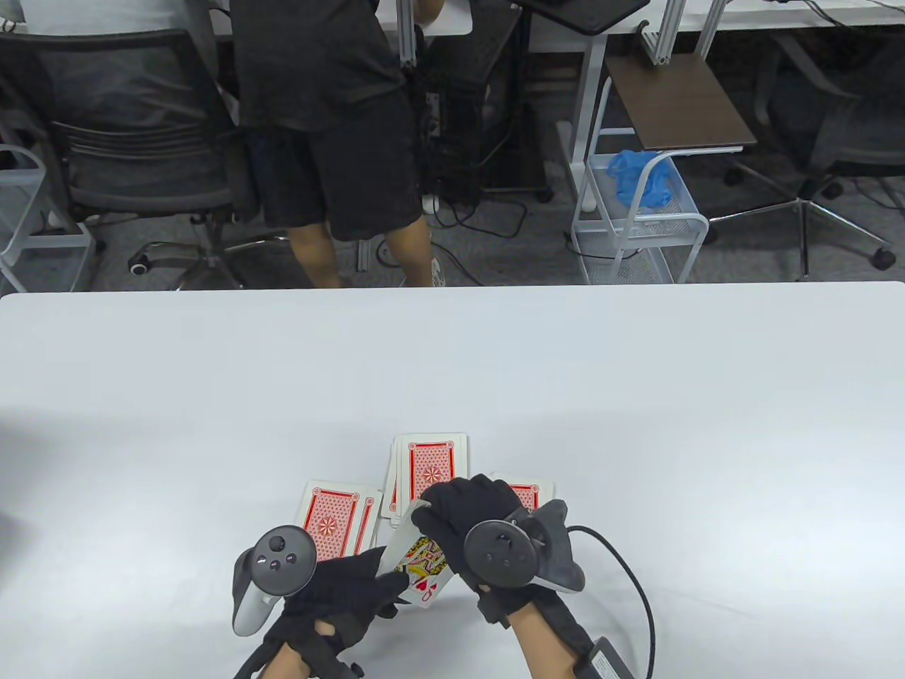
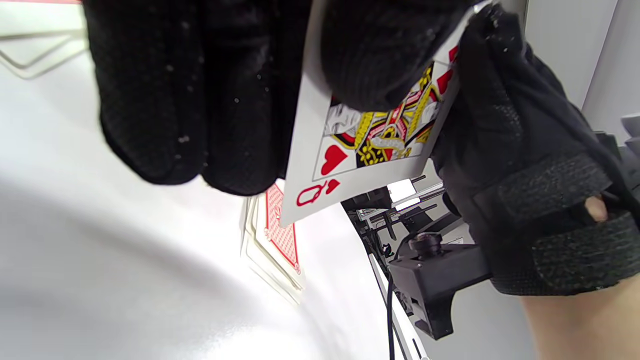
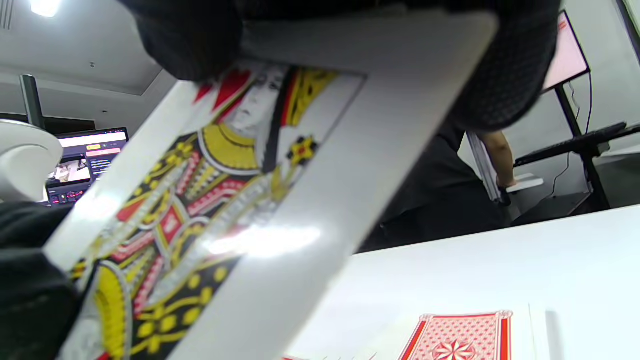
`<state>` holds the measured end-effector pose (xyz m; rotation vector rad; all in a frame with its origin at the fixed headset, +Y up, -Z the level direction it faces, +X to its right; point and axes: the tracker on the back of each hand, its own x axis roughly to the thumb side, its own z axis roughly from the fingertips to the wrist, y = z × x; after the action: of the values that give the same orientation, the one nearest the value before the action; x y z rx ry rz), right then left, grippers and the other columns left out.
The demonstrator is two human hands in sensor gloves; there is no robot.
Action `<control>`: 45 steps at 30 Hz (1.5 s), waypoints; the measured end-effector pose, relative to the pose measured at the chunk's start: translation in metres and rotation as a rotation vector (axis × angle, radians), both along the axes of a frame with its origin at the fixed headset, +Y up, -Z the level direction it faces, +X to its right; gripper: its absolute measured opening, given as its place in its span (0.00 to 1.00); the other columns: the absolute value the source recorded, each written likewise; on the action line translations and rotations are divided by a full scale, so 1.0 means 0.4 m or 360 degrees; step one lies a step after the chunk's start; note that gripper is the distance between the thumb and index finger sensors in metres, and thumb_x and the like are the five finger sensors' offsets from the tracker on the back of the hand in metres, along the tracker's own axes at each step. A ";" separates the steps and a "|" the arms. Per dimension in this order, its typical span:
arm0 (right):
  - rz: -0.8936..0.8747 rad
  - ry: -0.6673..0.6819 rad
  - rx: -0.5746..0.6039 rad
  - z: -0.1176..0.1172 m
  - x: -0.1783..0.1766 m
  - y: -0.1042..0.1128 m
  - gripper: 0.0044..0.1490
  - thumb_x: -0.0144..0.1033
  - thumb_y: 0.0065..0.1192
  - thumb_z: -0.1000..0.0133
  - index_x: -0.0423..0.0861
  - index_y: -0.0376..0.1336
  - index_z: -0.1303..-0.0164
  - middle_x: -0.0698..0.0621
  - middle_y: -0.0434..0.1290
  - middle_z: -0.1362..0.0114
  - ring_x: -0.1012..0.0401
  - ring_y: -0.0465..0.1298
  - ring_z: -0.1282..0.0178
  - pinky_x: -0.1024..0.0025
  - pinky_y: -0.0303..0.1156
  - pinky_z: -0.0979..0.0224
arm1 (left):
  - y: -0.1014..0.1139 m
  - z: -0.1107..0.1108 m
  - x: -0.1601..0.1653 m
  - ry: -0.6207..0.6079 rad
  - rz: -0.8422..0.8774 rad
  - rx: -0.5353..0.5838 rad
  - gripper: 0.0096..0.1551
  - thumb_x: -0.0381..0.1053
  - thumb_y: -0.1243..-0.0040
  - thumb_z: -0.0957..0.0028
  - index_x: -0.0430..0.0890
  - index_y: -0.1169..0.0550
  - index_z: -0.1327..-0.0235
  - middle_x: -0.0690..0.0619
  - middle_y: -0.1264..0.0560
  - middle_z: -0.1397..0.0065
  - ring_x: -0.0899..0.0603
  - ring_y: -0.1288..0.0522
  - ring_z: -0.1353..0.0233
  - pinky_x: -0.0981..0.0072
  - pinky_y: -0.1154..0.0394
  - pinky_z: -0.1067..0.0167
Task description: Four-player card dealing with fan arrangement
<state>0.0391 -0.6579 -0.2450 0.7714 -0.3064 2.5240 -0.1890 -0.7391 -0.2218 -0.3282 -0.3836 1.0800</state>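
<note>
Both gloved hands hold cards face up above the table; the top one is the queen of hearts (image 1: 422,566). My left hand (image 1: 339,601) pinches the card's near end with the thumb on its face (image 2: 370,150). My right hand (image 1: 466,516) grips its far end (image 3: 240,200). Three small face-down groups of red-backed cards lie on the white table (image 1: 636,396): a left group (image 1: 332,520), a middle group (image 1: 431,463), and a right group (image 1: 527,495) partly hidden behind my right hand. I cannot tell how many cards are held.
A cable (image 1: 636,587) runs from my right wrist across the table to the bottom edge. Beyond the table's far edge stand a person (image 1: 332,120), office chairs (image 1: 134,148) and a white wire cart (image 1: 636,212).
</note>
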 end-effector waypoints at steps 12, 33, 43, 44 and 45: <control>-0.0211 0.0037 -0.0030 0.008 -0.001 0.009 0.28 0.43 0.55 0.36 0.45 0.67 0.28 0.44 0.79 0.37 0.42 0.80 0.41 0.35 0.71 0.36 | 0.001 0.002 -0.008 0.0032 0.0179 -0.0077 0.25 0.50 0.32 0.51 0.44 0.14 0.41 0.46 0.09 0.41 0.38 0.07 0.44 0.51 0.09 0.52; -0.0264 -0.0038 -0.0040 0.021 0.005 0.026 0.32 0.40 0.62 0.36 0.41 0.63 0.22 0.40 0.75 0.33 0.40 0.78 0.39 0.33 0.70 0.36 | 0.004 0.000 -0.037 0.0187 0.0294 -0.0047 0.24 0.49 0.30 0.51 0.47 0.15 0.42 0.48 0.09 0.42 0.39 0.05 0.46 0.55 0.07 0.53; -0.0384 -0.0091 0.0014 0.028 0.008 0.031 0.33 0.41 0.62 0.36 0.40 0.63 0.23 0.39 0.75 0.32 0.37 0.75 0.34 0.31 0.68 0.34 | 0.009 0.006 -0.029 0.0194 0.0390 -0.0063 0.24 0.49 0.29 0.52 0.46 0.14 0.43 0.48 0.08 0.43 0.39 0.05 0.47 0.55 0.06 0.54; -0.0333 -0.0153 0.0058 0.027 0.009 0.030 0.30 0.43 0.62 0.37 0.41 0.65 0.27 0.43 0.76 0.38 0.40 0.76 0.36 0.32 0.69 0.34 | 0.011 0.008 -0.029 0.0190 0.0414 -0.0068 0.24 0.49 0.29 0.52 0.46 0.14 0.43 0.48 0.08 0.43 0.40 0.05 0.47 0.55 0.06 0.54; -0.0281 -0.0144 0.0090 0.025 0.009 0.032 0.28 0.40 0.63 0.38 0.41 0.66 0.29 0.45 0.77 0.41 0.43 0.79 0.39 0.35 0.72 0.35 | 0.011 0.010 -0.026 0.0204 0.0418 -0.0092 0.24 0.48 0.29 0.52 0.45 0.14 0.43 0.47 0.08 0.44 0.39 0.05 0.47 0.55 0.07 0.55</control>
<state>0.0427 -0.6451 -0.2350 0.6230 -0.4583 2.3958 -0.1992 -0.7346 -0.2177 -0.2626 -0.2860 1.3644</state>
